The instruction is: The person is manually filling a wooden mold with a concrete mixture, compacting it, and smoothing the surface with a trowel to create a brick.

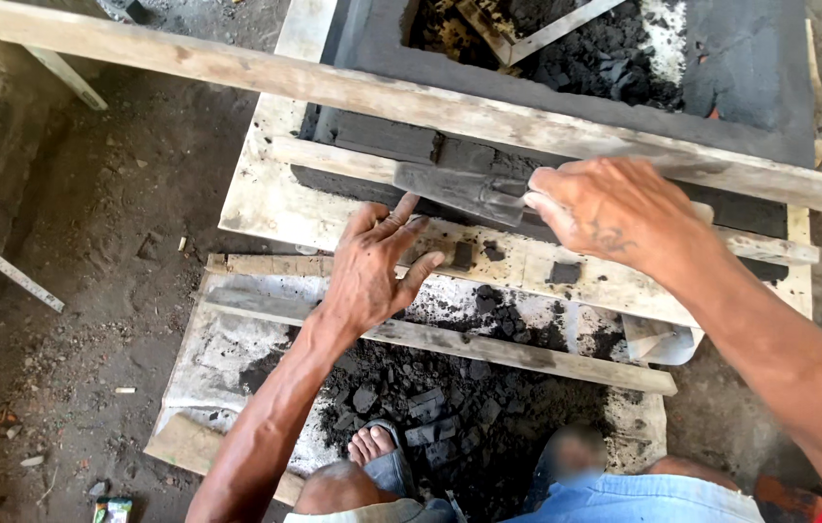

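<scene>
The right hand (619, 215) is gripping a dark blackened scraper (464, 191) — clamped on its handle end — while the left hand (377, 266) is lying open, fingers spread, on the pale wooden plank (275, 208) near it.

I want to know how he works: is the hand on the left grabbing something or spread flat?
Spread flat. The left hand lies open, fingers apart, on the pale wooden board. The right hand holds the dark trowel.
</scene>
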